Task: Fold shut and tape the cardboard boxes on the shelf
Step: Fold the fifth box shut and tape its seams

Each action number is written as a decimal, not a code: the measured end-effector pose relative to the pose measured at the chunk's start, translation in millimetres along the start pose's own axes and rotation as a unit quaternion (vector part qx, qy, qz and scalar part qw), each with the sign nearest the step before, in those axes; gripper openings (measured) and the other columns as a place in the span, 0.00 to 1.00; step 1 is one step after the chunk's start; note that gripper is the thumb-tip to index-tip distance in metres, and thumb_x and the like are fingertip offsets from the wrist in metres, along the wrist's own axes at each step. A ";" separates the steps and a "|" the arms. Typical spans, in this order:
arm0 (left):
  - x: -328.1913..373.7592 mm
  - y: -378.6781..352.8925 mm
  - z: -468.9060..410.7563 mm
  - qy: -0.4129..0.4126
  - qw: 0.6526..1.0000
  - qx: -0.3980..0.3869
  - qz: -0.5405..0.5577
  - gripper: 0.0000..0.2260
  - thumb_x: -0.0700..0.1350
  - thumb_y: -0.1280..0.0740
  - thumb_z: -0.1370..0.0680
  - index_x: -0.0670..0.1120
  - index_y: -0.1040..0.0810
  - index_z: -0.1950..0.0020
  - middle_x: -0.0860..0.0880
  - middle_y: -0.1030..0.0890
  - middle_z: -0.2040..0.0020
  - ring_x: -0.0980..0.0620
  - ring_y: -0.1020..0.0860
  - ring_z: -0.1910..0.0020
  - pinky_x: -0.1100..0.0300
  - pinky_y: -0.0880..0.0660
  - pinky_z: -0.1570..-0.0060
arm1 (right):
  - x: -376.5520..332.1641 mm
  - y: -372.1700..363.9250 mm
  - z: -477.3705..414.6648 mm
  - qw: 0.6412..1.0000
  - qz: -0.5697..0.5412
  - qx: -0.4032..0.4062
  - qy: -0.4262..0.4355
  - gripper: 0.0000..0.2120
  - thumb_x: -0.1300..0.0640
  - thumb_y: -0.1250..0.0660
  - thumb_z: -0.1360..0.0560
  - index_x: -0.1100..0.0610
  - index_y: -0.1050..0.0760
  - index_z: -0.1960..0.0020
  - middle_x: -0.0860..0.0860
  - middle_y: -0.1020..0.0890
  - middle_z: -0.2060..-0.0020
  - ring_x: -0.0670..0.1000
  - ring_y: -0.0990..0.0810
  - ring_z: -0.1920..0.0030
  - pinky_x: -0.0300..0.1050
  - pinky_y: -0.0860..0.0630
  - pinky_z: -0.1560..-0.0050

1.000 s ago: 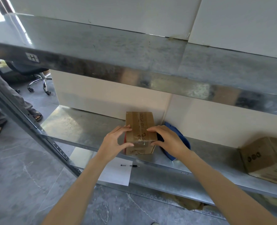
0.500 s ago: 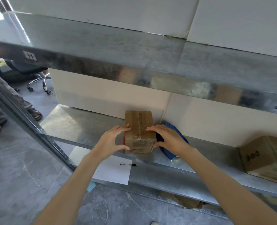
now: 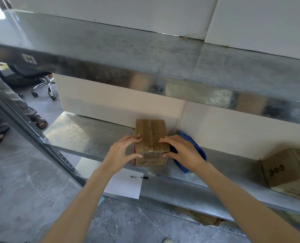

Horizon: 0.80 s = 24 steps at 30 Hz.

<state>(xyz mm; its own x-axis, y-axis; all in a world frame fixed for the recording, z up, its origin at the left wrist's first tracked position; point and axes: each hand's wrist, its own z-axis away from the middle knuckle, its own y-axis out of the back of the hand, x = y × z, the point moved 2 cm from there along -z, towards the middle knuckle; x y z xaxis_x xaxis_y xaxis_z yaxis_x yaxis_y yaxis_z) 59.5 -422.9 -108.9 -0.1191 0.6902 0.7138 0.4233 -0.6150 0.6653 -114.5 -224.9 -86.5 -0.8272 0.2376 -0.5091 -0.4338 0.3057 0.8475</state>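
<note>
On the metal shelf (image 3: 93,135), near its front edge, one small cardboard box (image 3: 151,135) is gripped by two hands. The left hand (image 3: 122,151) and right hand (image 3: 182,151) are curled round its sides, fingers on top, thumbs on the front. Its flaps are closed, taped brown along the top seam, with handwriting alongside. A second box (image 3: 289,171) – two in all – lies tilted, well apart at the right. One sheet of paper (image 3: 126,186) with one pen (image 3: 140,177) lies below.

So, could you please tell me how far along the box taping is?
Done: the small brown cardboard box looks folded shut, tape along its top seam. In hand: left hand and right hand grip its sides. Left: the larger cardboard box at right; its state is unclear.
</note>
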 end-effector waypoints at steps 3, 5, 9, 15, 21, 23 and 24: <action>1.0 0.2 1.1 0.005 1.000 0.000 0.000 0.24 0.52 0.23 0.30 0.53 0.22 0.35 0.61 0.24 0.36 0.70 0.29 0.38 0.76 0.37 0.38 | -1.4 -3.2 1.9 1.000 0.008 0.008 0.009 0.25 0.52 0.27 0.27 0.48 0.28 0.31 0.45 0.23 0.37 0.43 0.29 0.38 0.43 0.27 0.39; 1.3 0.9 0.6 0.006 1.000 -0.002 -0.002 0.24 0.53 0.23 0.30 0.53 0.22 0.35 0.61 0.25 0.36 0.70 0.29 0.38 0.76 0.37 0.38 | -1.3 -0.6 -0.1 1.000 0.018 -0.014 0.014 0.28 0.52 0.25 0.28 0.49 0.29 0.30 0.46 0.23 0.37 0.46 0.28 0.37 0.45 0.26 0.40; 2.3 2.8 -0.1 0.009 1.000 -0.005 -0.005 0.25 0.53 0.23 0.31 0.54 0.22 0.35 0.63 0.25 0.36 0.73 0.30 0.38 0.76 0.38 0.38 | 1.4 7.0 -4.3 0.997 0.035 -0.062 0.016 0.32 0.56 0.23 0.30 0.49 0.31 0.29 0.46 0.25 0.36 0.45 0.30 0.38 0.42 0.28 0.40; 6.4 2.2 1.6 0.013 1.000 0.004 0.012 0.24 0.52 0.22 0.30 0.54 0.22 0.36 0.61 0.24 0.36 0.69 0.29 0.37 0.72 0.35 0.37 | 1.1 8.2 -6.8 0.999 0.004 -0.052 -0.005 0.30 0.56 0.24 0.30 0.47 0.29 0.30 0.43 0.25 0.39 0.41 0.31 0.41 0.36 0.31 0.41; 9.5 1.4 2.9 0.015 0.999 0.014 0.028 0.24 0.49 0.21 0.31 0.50 0.21 0.35 0.57 0.23 0.36 0.63 0.26 0.36 0.66 0.32 0.33 | 1.3 6.5 -5.9 0.998 -0.024 -0.047 -0.015 0.30 0.54 0.24 0.30 0.46 0.29 0.31 0.39 0.26 0.40 0.39 0.32 0.41 0.33 0.34 0.42; 10.2 1.0 3.5 0.019 0.999 0.016 0.030 0.25 0.48 0.21 0.30 0.49 0.21 0.35 0.57 0.23 0.35 0.62 0.26 0.36 0.63 0.31 0.32 | 0.9 5.4 -4.9 0.998 -0.036 -0.044 -0.020 0.29 0.54 0.24 0.30 0.46 0.30 0.31 0.37 0.27 0.41 0.40 0.32 0.40 0.34 0.34 0.41; 11.4 1.0 3.9 0.021 0.999 0.017 0.032 0.25 0.48 0.21 0.30 0.49 0.21 0.35 0.56 0.23 0.35 0.61 0.26 0.35 0.62 0.31 0.32 | 1.0 5.1 -4.5 0.998 -0.043 -0.042 -0.020 0.29 0.55 0.24 0.29 0.46 0.30 0.31 0.37 0.27 0.41 0.39 0.32 0.40 0.35 0.33 0.40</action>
<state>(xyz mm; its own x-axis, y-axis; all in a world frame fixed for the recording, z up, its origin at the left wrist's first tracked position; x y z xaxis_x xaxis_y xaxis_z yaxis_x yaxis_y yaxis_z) 62.1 -414.1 -101.0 -0.1286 0.6333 0.7631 0.4615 -0.6429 0.6113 -119.1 -227.3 -82.1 -0.7715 0.2520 -0.5841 -0.5319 0.2481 0.8096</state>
